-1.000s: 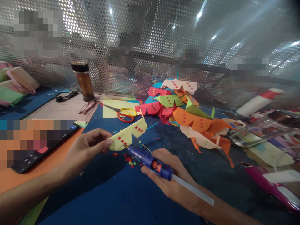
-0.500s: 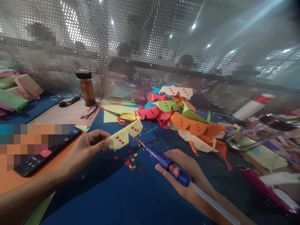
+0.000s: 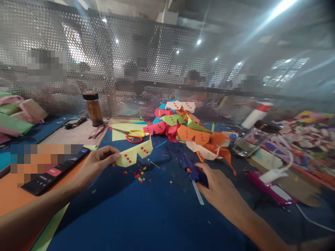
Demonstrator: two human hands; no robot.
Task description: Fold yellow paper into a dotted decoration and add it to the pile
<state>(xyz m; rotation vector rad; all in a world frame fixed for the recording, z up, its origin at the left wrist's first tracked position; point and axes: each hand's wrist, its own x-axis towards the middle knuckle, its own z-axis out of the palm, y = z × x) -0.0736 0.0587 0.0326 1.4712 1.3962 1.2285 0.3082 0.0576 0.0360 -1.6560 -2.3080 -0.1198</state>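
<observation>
My left hand pinches the left end of a pale yellow paper mask between thumb and fingers. Small red paper squares are stuck on the mask, which is held above the table. Closed around the handle of a blue glue gun is my right hand. A clear glue stick juts from the gun's back end, and its nozzle points away from me. Tiny coloured paper squares lie scattered below the mask. Behind it are scissors with yellow and red handles.
Coloured paper masks are heaped at the back centre. To the right stand a tilted glass jar, a white bottle with a red band and a magenta power strip. A phone and brown-filled jar are left.
My right hand has moved the glue gun away from the mask, to the right, and turned its nozzle forward. My left hand still holds the mask. The camera view has tilted up.
</observation>
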